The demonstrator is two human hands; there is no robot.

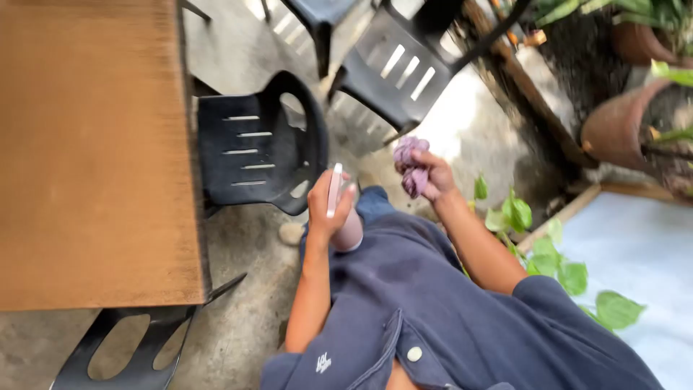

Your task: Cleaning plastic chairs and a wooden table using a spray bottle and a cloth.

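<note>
My left hand (323, 211) is closed around a pale pink bottle (349, 232) with a narrow white part (334, 189) sticking up past my fingers. My right hand (433, 177) grips a crumpled purple cloth (408, 165), bunched in my fist and held a little to the right of the bottle. The two hands are apart and do not touch. Both are raised above my lap, over my dark blue shirt (433, 303) and jeans (374, 202).
A brown wooden table (86, 144) fills the left side. Black plastic chairs stand beside it (253, 152), behind it (393, 68) and below it (123, 354). Clay pots (621, 123) and green leafy plants (563, 267) lie to the right on a concrete floor.
</note>
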